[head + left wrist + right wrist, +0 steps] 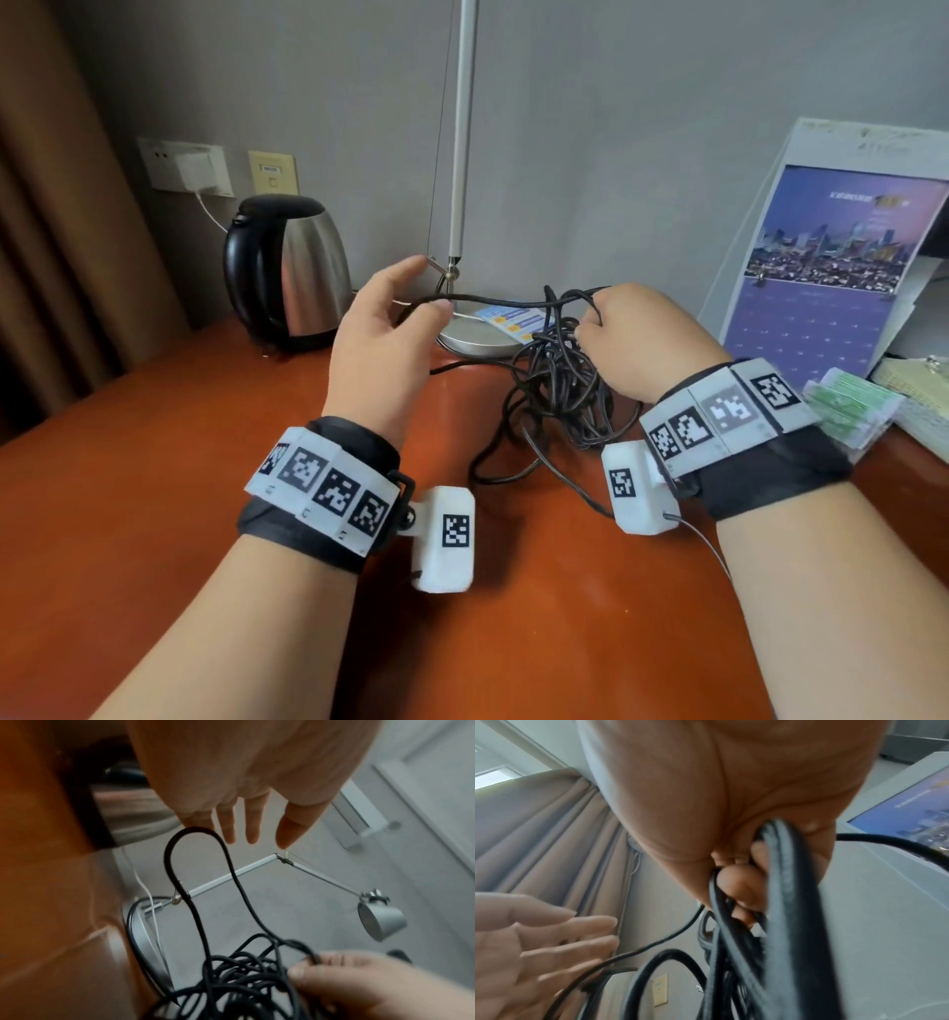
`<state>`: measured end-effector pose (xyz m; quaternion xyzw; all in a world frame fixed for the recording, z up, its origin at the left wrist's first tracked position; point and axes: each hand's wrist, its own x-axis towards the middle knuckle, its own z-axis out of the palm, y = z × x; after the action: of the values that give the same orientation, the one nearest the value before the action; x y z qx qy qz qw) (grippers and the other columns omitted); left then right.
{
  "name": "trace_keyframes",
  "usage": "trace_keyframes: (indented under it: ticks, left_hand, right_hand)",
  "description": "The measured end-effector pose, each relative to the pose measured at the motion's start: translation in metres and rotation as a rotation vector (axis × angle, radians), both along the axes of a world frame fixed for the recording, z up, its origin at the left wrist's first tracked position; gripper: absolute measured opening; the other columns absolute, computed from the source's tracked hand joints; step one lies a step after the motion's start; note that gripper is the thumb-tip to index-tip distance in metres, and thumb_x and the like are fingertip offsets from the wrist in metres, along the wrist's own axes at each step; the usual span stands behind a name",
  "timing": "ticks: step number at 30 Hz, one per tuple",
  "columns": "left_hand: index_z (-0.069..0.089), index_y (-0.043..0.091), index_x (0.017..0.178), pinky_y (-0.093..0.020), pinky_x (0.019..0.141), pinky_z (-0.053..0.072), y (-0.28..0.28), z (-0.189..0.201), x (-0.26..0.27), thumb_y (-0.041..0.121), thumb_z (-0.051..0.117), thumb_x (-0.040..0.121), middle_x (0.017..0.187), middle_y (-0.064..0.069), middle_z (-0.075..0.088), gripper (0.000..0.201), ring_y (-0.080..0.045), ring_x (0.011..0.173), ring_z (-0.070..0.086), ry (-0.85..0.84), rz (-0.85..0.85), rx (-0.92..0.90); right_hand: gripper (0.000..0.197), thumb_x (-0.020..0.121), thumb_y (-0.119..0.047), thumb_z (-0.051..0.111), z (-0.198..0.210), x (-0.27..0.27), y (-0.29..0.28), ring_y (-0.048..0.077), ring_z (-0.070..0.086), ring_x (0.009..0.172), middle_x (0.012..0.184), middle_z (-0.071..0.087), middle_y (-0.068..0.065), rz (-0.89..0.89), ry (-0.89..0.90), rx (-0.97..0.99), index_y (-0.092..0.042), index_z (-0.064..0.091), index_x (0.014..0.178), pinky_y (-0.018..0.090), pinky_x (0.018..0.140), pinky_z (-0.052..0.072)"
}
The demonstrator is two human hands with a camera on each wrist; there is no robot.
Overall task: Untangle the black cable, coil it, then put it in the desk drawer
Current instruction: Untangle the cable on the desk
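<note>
Nearest me, the reddish-brown polished wooden desk (154,539) fills the foreground, and both my forearms reach over it, each wrapped in a black strap with a band of white marker tiles.

Just beyond the wrists, the tangled black cable (557,390) hangs as a loose knot of loops. Its lowest loops trail onto the desk between my hands. The bundle's long axis runs roughly up and down, from the desk to my right hand (637,339), which grips the top of it. From the right wrist view, those fingers (741,882) are curled tight around several strands.

One strand leaves the top of the knot and runs almost level towards my left hand (382,334), forming a loop whose closed end points leftward. That hand is spread, fingers straight and apart. The loop sits at its fingertips (253,825), but I cannot tell whether it rests on them or only passes in front.

Farther back, the silver desk lamp with a round flat base (475,344) stands behind the cable, a small blue card lying on the base. Left of it is the stainless-steel electric kettle with a black handle (287,272). At the far right, the purple calendar with a city skyline photo (821,277) leans against the grey wall.
</note>
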<state>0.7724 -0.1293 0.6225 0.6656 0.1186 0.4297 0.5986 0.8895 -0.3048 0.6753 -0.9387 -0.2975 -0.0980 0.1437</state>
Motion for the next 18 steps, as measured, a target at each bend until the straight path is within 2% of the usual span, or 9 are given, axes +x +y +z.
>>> trace_keyframes:
  ticks: [3,6,8,10,11,12,14,16,18]
  left_hand:
    - [0.066,0.030,0.135,-0.027,0.108,0.047,-0.004,0.000,-0.002,0.028,0.071,0.093,0.128,0.012,0.069,0.042,0.001,0.119,0.061,0.067,0.017,0.261]
    - [0.064,0.030,0.137,-0.035,0.110,0.048,-0.007,-0.003,0.001,0.035,0.067,0.094,0.126,0.018,0.069,0.044,0.003,0.120,0.062,0.144,-0.087,0.360]
    - [0.063,0.029,0.137,-0.033,0.109,0.048,-0.008,-0.006,0.003,0.035,0.071,0.094,0.126,0.015,0.069,0.044,0.003,0.119,0.061,0.206,-0.134,0.395]
    - [0.064,0.026,0.130,-0.028,0.098,0.052,-0.007,-0.009,0.005,0.032,0.077,0.092,0.116,0.008,0.072,0.041,0.000,0.106,0.067,0.201,-0.204,0.318]
    - [0.064,0.025,0.123,-0.027,0.087,0.052,-0.007,-0.010,0.006,0.032,0.079,0.091,0.104,0.005,0.074,0.036,-0.003,0.092,0.069,0.186,-0.203,0.283]
    - [0.063,0.025,0.115,-0.031,0.077,0.052,-0.007,-0.011,0.006,0.032,0.079,0.090,0.091,0.001,0.072,0.030,-0.009,0.078,0.066,0.168,-0.166,0.268]
    - [0.061,0.024,0.102,-0.039,0.070,0.049,-0.005,-0.011,0.008,0.030,0.079,0.089,0.079,-0.006,0.067,0.023,-0.021,0.069,0.061,0.108,-0.102,0.223]
    - [0.062,0.020,0.093,-0.033,0.068,0.050,0.000,-0.011,0.010,0.020,0.076,0.091,0.076,-0.002,0.069,0.014,-0.016,0.069,0.064,0.004,-0.074,0.088]
    - [0.063,0.023,0.082,-0.026,0.061,0.042,0.013,-0.010,0.009,0.023,0.072,0.093,0.061,0.010,0.058,0.014,-0.009,0.056,0.052,-0.035,-0.009,-0.122]
  right_hand:
    - [0.027,0.098,-0.015,0.045,0.004,-0.011,0.005,0.027,0.054,0.070,0.073,0.056,0.006,0.038,-0.041,-0.010,-0.014,0.048,0.072,0.034,0.058,0.034]
    - [0.025,0.097,-0.017,0.045,0.006,-0.024,0.013,0.028,0.056,0.072,0.074,0.058,0.005,0.136,-0.073,-0.046,-0.015,0.049,0.072,0.035,0.058,0.036]
    - [0.027,0.098,-0.022,0.047,0.008,-0.031,0.016,0.023,0.056,0.072,0.073,0.058,0.000,0.207,-0.069,-0.058,-0.019,0.048,0.071,0.035,0.059,0.037]
    - [0.028,0.099,-0.026,0.049,0.010,-0.036,0.017,0.017,0.055,0.071,0.072,0.058,-0.003,0.262,-0.042,-0.054,-0.020,0.049,0.072,0.034,0.057,0.036]
    - [0.029,0.099,-0.026,0.051,0.010,-0.037,0.016,0.015,0.054,0.070,0.071,0.057,-0.004,0.289,-0.029,-0.048,-0.019,0.050,0.071,0.033,0.056,0.035]
    - [0.029,0.099,-0.027,0.052,0.011,-0.039,0.016,0.015,0.053,0.068,0.069,0.057,-0.003,0.311,-0.011,-0.037,-0.018,0.050,0.071,0.032,0.056,0.035]
    - [0.029,0.098,-0.027,0.053,0.011,-0.037,0.015,0.017,0.053,0.066,0.067,0.056,0.000,0.322,0.020,0.005,-0.015,0.052,0.072,0.033,0.056,0.036]
    - [0.028,0.098,-0.026,0.052,0.010,-0.028,0.011,0.023,0.055,0.068,0.070,0.059,0.005,0.271,0.018,0.037,-0.011,0.058,0.076,0.035,0.060,0.040]
    - [0.031,0.098,-0.026,0.049,0.008,-0.013,0.003,0.030,0.057,0.071,0.073,0.061,0.012,0.184,0.002,0.049,-0.006,0.060,0.077,0.038,0.064,0.043]
